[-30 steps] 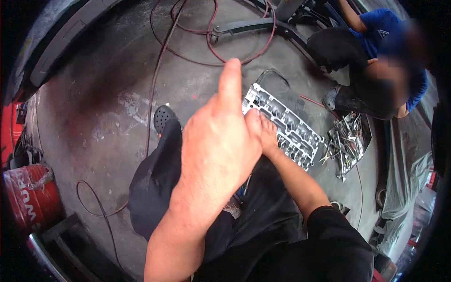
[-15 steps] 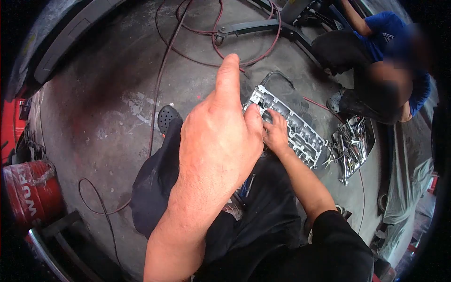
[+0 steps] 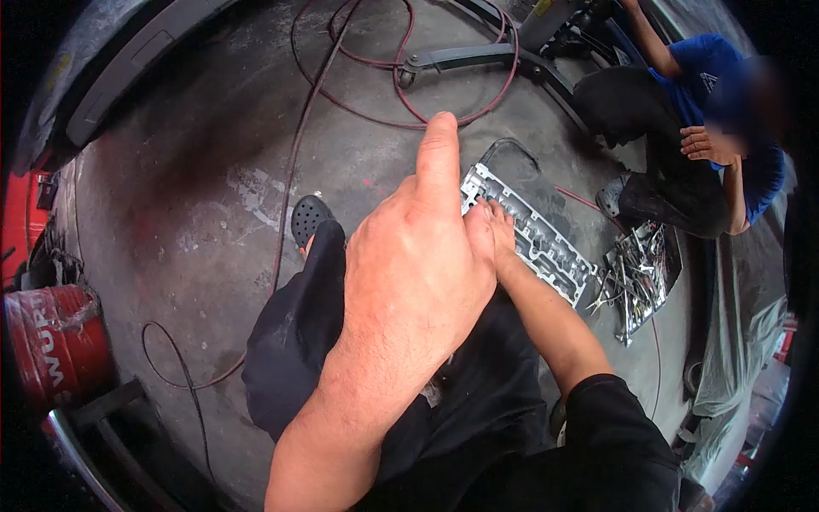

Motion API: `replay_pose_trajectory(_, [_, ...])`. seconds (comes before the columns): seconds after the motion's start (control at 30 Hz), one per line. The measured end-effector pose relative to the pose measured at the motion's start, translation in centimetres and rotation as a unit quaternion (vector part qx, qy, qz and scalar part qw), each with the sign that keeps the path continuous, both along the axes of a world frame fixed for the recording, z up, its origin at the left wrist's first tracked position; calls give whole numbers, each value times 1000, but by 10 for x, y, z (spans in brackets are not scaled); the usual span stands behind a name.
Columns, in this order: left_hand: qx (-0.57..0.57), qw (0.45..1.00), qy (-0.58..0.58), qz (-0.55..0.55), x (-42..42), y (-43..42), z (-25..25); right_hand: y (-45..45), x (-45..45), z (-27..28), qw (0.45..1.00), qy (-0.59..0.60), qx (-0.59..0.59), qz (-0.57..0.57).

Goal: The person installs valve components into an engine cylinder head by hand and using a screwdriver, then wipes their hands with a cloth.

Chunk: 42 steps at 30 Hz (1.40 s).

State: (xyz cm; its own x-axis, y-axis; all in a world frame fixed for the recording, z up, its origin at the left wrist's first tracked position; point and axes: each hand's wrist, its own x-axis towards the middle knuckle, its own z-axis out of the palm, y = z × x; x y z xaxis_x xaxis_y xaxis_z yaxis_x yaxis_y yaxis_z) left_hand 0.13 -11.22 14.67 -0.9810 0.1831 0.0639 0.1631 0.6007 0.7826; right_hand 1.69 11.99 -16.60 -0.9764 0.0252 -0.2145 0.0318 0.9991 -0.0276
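My left hand (image 3: 414, 256) is raised close to the camera, its back toward me, with the index finger stretched out and the thumb side to the right. Its other fingers are hidden behind it, and nothing shows in it. On the floor ahead lies a silver engine cylinder head (image 3: 554, 247) with rows of cavities. My right hand (image 3: 503, 235) rests on its near left end, fingers stretched out, partly covered by my left hand. No object shows in the right hand.
A metal tray of hand tools (image 3: 636, 277) sits right of the cylinder head. A co-worker (image 3: 725, 94) in blue crouches at the upper right. A red hose (image 3: 294, 171), a wheeled stand leg (image 3: 461, 56) and a red drum (image 3: 60, 341) are around.
My left hand has shifted slightly right and down. My right hand's fingers look flatter on the cylinder head. The co-worker's hand has come up in front of the body.
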Motion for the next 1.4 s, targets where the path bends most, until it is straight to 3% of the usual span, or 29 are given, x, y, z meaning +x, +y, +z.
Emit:
replay_pose_trajectory(0.17, [9, 1000, -4, -4, 3, -1, 0, -4, -1, 12, 996, -38, -55, -60])
replay_pose_trajectory(0.27, [9, 1000, -6, 0, 3, -1, 1, 3, -4, -8, 1000, -25, 11, -14])
replay_pose_trajectory(0.67, [20, 1000, -17, -7, 4, 0, 1, 10, -6, 18, 996, -37, -81, -6])
replay_pose_trajectory(1.1, [2, 995, -70, -65, 12, 16, -3, 8, -7, 15, 997, -65, -34, 34])
replay_pose_trajectory(1.4, [10, 995, -53, -78, 18, 20, -6, 16, -5, 4, 995, -4, -95, 32])
